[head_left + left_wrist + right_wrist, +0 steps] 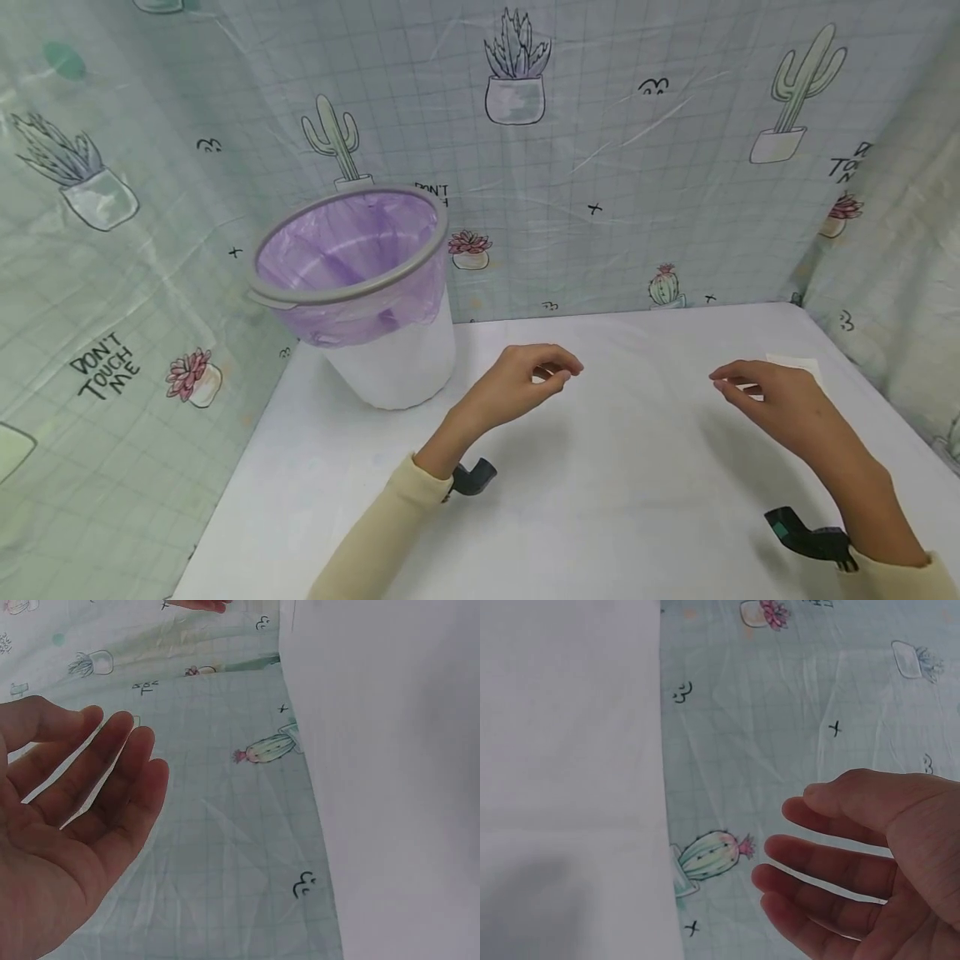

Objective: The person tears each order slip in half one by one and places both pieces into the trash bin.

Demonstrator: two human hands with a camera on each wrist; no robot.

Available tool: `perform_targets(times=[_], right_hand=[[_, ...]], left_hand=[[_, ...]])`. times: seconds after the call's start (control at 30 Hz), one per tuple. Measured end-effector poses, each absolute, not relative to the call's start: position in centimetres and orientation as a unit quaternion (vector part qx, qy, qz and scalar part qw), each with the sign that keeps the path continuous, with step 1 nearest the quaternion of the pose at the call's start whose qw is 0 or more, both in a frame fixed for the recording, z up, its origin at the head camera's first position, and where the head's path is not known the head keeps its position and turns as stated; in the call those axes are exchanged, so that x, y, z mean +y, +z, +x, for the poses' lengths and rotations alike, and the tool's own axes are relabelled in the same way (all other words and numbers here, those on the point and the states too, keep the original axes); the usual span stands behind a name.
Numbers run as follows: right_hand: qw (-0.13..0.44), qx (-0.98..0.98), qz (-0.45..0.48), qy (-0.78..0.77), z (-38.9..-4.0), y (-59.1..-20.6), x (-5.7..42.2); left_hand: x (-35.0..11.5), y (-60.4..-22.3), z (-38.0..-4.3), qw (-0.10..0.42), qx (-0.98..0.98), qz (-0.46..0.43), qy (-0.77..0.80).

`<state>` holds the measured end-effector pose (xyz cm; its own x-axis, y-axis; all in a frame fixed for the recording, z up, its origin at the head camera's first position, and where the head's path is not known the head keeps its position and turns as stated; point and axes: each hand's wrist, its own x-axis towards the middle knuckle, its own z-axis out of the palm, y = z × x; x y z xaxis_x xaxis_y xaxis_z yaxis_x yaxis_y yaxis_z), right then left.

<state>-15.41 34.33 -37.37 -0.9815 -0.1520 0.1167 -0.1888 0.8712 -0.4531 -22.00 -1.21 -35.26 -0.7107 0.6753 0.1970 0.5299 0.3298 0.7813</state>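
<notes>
My left hand (pixel 513 385) hovers over the white table (pixel 600 533), just right of a white bin (pixel 397 367). Its fingers are loosely bent, and the left wrist view shows the palm of the left hand (pixel 67 810) with nothing in it. Over the table's right side hangs my right hand (pixel 780 404), fingers relaxed and slightly curved. The right wrist view likewise shows the right hand (pixel 862 862) holding nothing. Partly behind the right hand, a small pale flat piece (pixel 798 363) lies on the table.
A purple bag (pixel 352 237) lines the bin, held by a grey rim ring (pixel 337 293), at the table's back left. Cactus-print sheeting (pixel 585 167) hangs behind and along both sides. Dark wrist-camera mounts (pixel 810 537) sit under the forearms.
</notes>
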Motion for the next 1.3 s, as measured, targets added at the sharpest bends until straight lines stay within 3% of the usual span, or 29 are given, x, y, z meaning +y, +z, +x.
perform_targets(times=[0.8,1.3], right_hand=[[0.026,-0.981,0.048,0.188,-13.4,-38.3,39.6],[0.046,-0.98,0.028,0.192,-14.3,-39.4,42.7]], left_hand=[[6.2,-38.7,-22.0,0.133,0.781,0.415,0.447],[11.8,-39.7,-22.0,0.145,0.784,0.456,0.396]])
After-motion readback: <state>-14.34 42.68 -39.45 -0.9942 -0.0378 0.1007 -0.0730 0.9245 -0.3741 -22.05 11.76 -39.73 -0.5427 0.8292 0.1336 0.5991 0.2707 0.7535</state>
